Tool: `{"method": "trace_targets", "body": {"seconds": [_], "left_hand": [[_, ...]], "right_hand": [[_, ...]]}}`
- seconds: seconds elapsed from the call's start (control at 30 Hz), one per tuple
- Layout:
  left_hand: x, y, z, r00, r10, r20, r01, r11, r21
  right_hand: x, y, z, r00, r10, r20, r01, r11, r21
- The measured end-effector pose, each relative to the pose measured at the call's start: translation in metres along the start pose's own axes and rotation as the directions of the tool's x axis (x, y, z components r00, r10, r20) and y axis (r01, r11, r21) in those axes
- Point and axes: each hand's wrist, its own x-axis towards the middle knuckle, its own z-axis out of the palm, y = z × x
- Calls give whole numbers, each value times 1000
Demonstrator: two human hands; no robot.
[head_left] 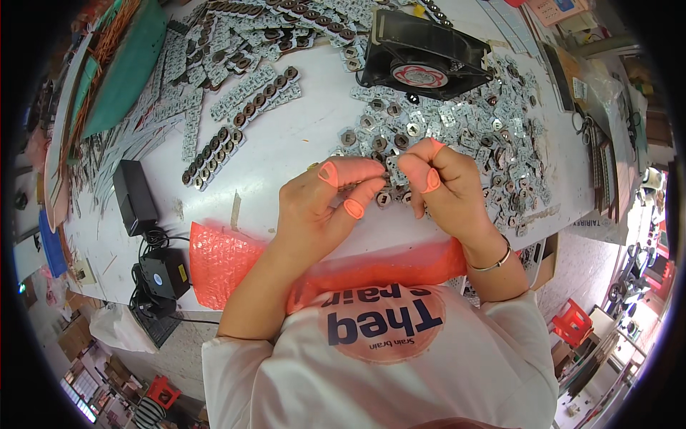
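White tabletop (325,118) is spread across the middle of the frame, bent at the edges by the wide lens. Its right half is covered by a loose heap of small grey pieces (514,154), some fitted with dark round parts; a black fan (457,53) is set at the heap's upper edge. Joined strips (250,111) are laid out at upper left, near a green basin (132,75). Near the centre, the left hand (314,196) and the right hand (454,189) are brought close together, with orange-pink covers worn on thumbs and forefingers. Digits are bent and nearly closed on both hands. One small grey piece (394,170) is seen between the fingertips; by which hand it is gripped cannot be told. Red bubble wrap (221,261) is stretched below the forearms, and a black box (134,196) is placed at left.
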Motion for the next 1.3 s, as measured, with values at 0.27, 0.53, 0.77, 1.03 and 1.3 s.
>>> {"method": "trace_targets", "body": {"seconds": [0.27, 0.53, 0.77, 1.03, 1.3], "left_hand": [[2, 0, -12, 932, -347, 107, 356, 814, -459], [-1, 0, -8, 905, -396, 155, 415, 742, -526], [4, 5, -9, 878, -441, 188, 463, 680, -568], [1, 5, -8, 854, -470, 223, 507, 654, -561], [1, 7, -8, 841, -461, 282, 532, 615, -582]], "right_hand": [[13, 9, -15, 876, -470, 108, 470, 780, -413], [11, 5, -19, 891, -417, 179, 454, 806, -381], [7, 4, -19, 931, -364, 0, 337, 862, -378], [5, 3, -13, 962, -259, 83, 270, 948, -170], [3, 4, -11, 964, -247, 99, 260, 953, -153]]}}
